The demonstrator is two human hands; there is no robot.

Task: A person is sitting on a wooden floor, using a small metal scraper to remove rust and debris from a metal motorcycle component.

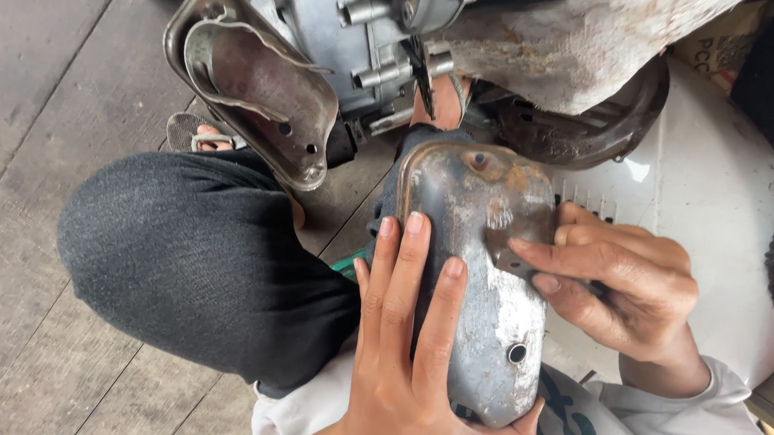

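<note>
— Holding the rusty metal cover (pixel 484 265) across our lap, we've got the left hand (pixel 404 351) spread flat along its left side, fingers long and open, thumb hooked under its near end. How much of the rubbing would you say is behind us?

— Some of it, we'd judge. Below the right hand (pixel 624 284) the cover shows pale, bare grey metal around the small round hole (pixel 517 353). Above that hand, towards the far end, brown rust and dark patches are plain to see.

— And the right hand itself?

— Pinched narrow on a small piece of sandpaper (pixel 504 260), we think; it's grey and folded, pressed against the cover's right edge just ahead of the fingertips. We can't tell its grit or how worn it is.

— So the far end is what's left?

— That's our reading: the rusty far end and the rim there. Beyond both hands sits the engine block (pixel 376 30) with another pressed-metal shell (pixel 258 91) leaning on it, dull and unpolished. A white rounded panel (pixel 718 206) lies under the right wrist, and our dark trouser knee (pixel 192 256) is just left of the left hand.
</note>
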